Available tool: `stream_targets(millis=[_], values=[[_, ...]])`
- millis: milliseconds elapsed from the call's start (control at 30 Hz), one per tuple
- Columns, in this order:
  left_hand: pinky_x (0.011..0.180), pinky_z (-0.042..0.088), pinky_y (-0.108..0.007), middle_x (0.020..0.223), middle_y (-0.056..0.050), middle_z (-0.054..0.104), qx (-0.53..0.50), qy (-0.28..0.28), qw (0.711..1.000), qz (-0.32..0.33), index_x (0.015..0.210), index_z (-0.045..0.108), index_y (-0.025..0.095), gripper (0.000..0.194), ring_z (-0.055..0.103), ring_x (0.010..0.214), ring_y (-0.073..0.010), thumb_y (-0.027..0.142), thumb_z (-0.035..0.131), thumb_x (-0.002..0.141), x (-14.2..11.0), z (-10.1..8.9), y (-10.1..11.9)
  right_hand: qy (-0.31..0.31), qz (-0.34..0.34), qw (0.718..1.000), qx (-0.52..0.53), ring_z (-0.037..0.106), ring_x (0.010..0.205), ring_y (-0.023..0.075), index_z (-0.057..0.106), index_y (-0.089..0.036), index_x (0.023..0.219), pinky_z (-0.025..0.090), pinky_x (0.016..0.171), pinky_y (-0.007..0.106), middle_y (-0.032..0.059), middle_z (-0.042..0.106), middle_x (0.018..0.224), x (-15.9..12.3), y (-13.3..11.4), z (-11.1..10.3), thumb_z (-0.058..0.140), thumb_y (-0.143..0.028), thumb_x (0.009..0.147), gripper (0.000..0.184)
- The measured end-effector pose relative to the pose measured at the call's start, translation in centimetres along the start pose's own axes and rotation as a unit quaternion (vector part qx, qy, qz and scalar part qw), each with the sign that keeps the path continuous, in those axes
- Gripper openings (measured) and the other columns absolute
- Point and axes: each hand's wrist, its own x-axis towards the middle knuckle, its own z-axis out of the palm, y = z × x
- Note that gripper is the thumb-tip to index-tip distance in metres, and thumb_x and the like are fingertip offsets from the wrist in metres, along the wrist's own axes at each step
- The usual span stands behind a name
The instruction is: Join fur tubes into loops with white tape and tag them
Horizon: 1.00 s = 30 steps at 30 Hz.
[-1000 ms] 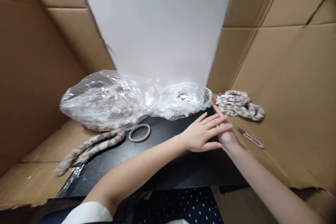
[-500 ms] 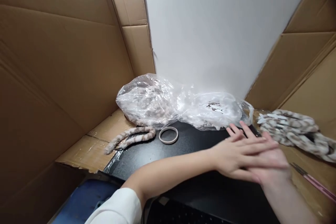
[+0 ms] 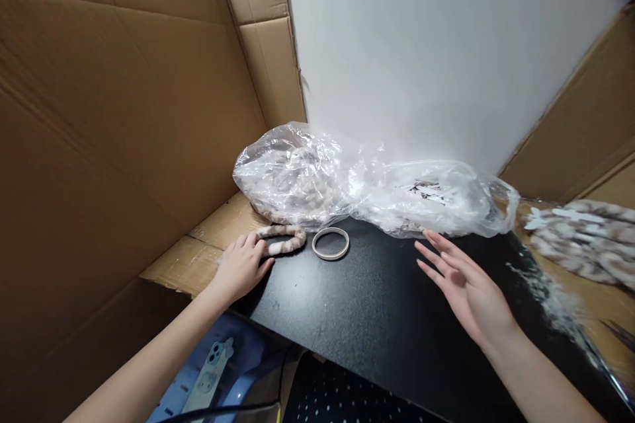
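A brown-and-white furry strip, bent into a loop, lies at the left edge of the black tabletop. My left hand is over its left part, fingers curled across the strands and thumb on the near side; the covered part is hidden. My right hand hovers above the table on the right, palm turned inward, fingers spread and holding nothing. Its fingertips are near the clear plastic bag. Between the hands, closer to the left, a roll of tape lies flat.
Another clear bag holds furry material against the wall. More furry strips lie on cardboard at right, with loose fluff along the table edge. Cardboard walls flank the table. A phone lies on a blue stool below.
My hands, pressed together on the right before, have separated. The left has swung across to the furry strip; the right stays on the right with fingers spread. The view has shifted slightly.
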Motion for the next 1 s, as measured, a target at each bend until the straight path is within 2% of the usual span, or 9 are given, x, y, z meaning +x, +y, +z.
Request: stream_targets(millis=[133,233,300,433,533,600,700,833,1000], values=[[0.08,0.041,-0.04,0.097,-0.013,0.061,-0.078,0.001,0.997,0.005,0.081,0.058,0.018,0.022,0.054,0.094,-0.0291,0.028,0.042,0.091,-0.5,0.6,-1.5,-0.04,0.01,0.998,-0.039,0.053,0.126,0.0277,0.07,-0.031,0.106,0.04,0.107,0.048,0.0012,0.055,0.139,0.4,1.1,1.9,0.064,-0.032,0.08,0.028],[0.068,0.038,-0.032,0.075,-0.005,0.056,-0.295,-0.008,0.956,-0.001,0.074,0.053,0.019,0.027,0.051,0.073,-0.0215,0.036,0.041,0.093,0.2,-0.9,-0.4,-0.081,-0.02,0.99,-0.109,0.059,0.118,0.0266,0.069,-0.029,0.108,0.042,0.104,0.047,0.0036,0.055,0.138,0.4,1.6,3.1,0.064,-0.033,0.078,0.031],[0.057,0.033,-0.027,0.065,0.0,0.046,-0.501,-0.045,0.864,-0.003,0.076,0.052,0.019,0.032,0.042,0.059,-0.0149,0.045,0.042,0.093,1.0,-2.4,1.4,-0.113,-0.077,0.976,-0.172,0.063,0.108,0.0245,0.069,-0.028,0.107,0.047,0.099,0.045,0.0053,0.055,0.138,0.2,1.7,3.8,0.063,-0.033,0.079,0.03],[0.045,0.018,-0.02,0.055,0.009,0.022,-0.808,-0.222,0.546,0.013,0.077,0.047,0.019,0.035,0.016,0.045,-0.0072,0.052,0.05,0.088,2.9,-5.5,6.8,-0.159,-0.236,0.911,-0.297,0.06,0.112,0.024,0.066,-0.027,0.112,0.048,0.095,0.044,0.0065,0.054,0.138,-0.3,0.7,5.5,0.059,-0.028,0.083,0.03],[0.044,0.02,-0.018,0.055,0.009,0.027,-0.857,-0.31,0.411,0.018,0.079,0.051,0.018,0.034,0.019,0.044,-0.0055,0.05,0.059,0.084,4.2,-6.8,11.2,-0.157,-0.347,0.853,-0.356,0.05,0.125,0.0244,0.06,-0.026,0.119,0.04,0.104,0.045,0.0071,0.055,0.135,-0.7,-0.4,6.3,0.056,-0.023,0.085,0.035],[0.05,0.031,-0.019,0.06,0.005,0.041,-0.86,-0.313,0.402,0.023,0.081,0.056,0.016,0.033,0.034,0.05,-0.0066,0.048,0.064,0.082,4.6,-6.8,14.0,-0.116,-0.386,0.834,-0.375,0.051,0.123,0.0242,0.059,-0.024,0.119,0.039,0.104,0.044,0.0084,0.056,0.13,-0.9,-0.8,6.3,0.057,-0.023,0.085,0.035],[0.062,0.038,-0.02,0.076,-0.001,0.056,-0.862,-0.253,0.438,0.017,0.087,0.064,0.015,0.029,0.048,0.068,-0.0101,0.042,0.07,0.079,4.5,-5.8,17.4,-0.008,-0.325,0.869,-0.374,0.059,0.096,0.0226,0.06,-0.019,0.103,0.047,0.084,0.037,0.0089,0.063,0.105,-0.9,-0.8,5.2,0.056,-0.033,0.085,0.023],[0.065,0.038,-0.023,0.08,-0.003,0.059,-0.857,-0.242,0.454,0.024,0.088,0.067,0.014,0.028,0.05,0.072,-0.0119,0.041,0.068,0.081,3.6,-4.5,20.1,-0.047,-0.055,0.941,-0.332,0.055,0.067,0.0174,0.056,-0.019,0.07,0.043,0.065,0.031,0.0033,0.061,0.07,-0.2,-0.4,2.8,0.047,-0.054,0.088,0.041],[0.049,0.025,-0.022,0.057,0.007,0.034,-0.827,-0.32,0.459,0.052,0.08,0.056,0.016,0.034,0.03,0.049,-0.0069,0.049,0.06,0.084,2.4,-4.2,20.9,-0.176,0.267,0.944,-0.077,0.057,0.063,0.0133,0.063,-0.016,0.073,0.045,0.068,0.028,0.0027,0.063,0.069,0.5,-0.7,1.1,0.036,-0.056,0.094,0.053]])
